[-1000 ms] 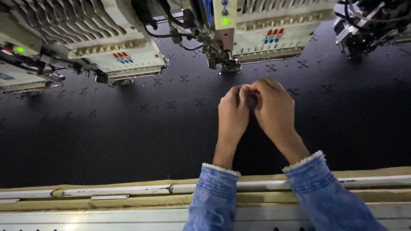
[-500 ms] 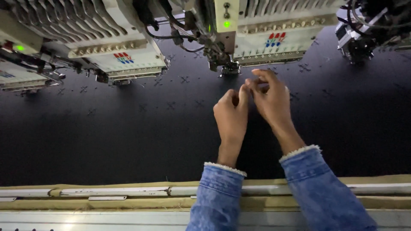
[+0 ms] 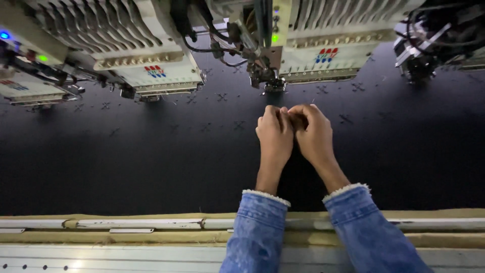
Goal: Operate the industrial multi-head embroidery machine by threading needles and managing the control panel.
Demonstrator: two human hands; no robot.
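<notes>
1. The left hand [image 3: 274,132] and right hand [image 3: 314,132] meet knuckle to knuckle over the dark fabric [image 3: 126,162], fingers curled in tight. They seem to pinch something very fine between the fingertips, probably a thread, but it is too small to make out, so I cannot tell what, if anything, they hold.

2. The spot they work on lies just at 6 o'clock from the needle assembly [image 3: 267,76] of the embroidery head [image 3: 323,45].

3. To do this fine work well, in my judgement, the wrists stay low and steady above the cloth and only the fingertips move. A sharp tug would likely pucker the stretched fabric or snap a thread.

4. At 12 o'clock the needle assembly hangs near the knuckles — the tightest edge here. Hands lifting toward it risk the needle and the loose cables [image 3: 222,48].

5. At 10 o'clock a second embroidery head [image 3: 146,55] stands well apart; at 2 o'clock a darker head [image 3: 429,45] does too.

6. Open room lies at 9 and 3 o'clock — flat fabric with small stitched crosses [image 3: 222,97], nothing standing on it.

7. At 6 o'clock the denim sleeves [image 3: 257,232] cross the padded frame rail [image 3: 126,222], the near edge of the work field.
</notes>
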